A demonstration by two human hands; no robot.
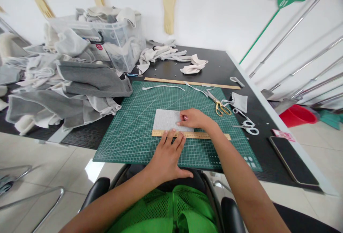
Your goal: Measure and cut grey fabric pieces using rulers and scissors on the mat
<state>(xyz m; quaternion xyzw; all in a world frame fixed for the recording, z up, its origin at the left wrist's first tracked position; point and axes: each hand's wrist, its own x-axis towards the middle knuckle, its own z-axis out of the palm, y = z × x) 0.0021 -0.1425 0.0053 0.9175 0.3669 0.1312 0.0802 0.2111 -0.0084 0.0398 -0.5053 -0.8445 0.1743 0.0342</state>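
A rectangle of light grey fabric (166, 118) lies flat on the green cutting mat (125, 133). Along its near edge runs a wooden ruler (211, 135). My left hand (168, 154) is open, its spread fingertips pressing on the ruler and the thumb pointing right. Over the fabric's right half, my right hand (194, 118) is closed in a pinch with its fingertips at the cloth. A small pinkish spot shows among those fingers, too small to tell what it is.
Gold-handled scissors (218, 102) and white-handled scissors (249, 127) lie at right, near a small fabric piece (239, 101) and a phone (293, 160). A long wooden strip (187, 82) borders the mat's far edge. Grey cloth (91, 77) and a clear bin (120, 44) crowd the left.
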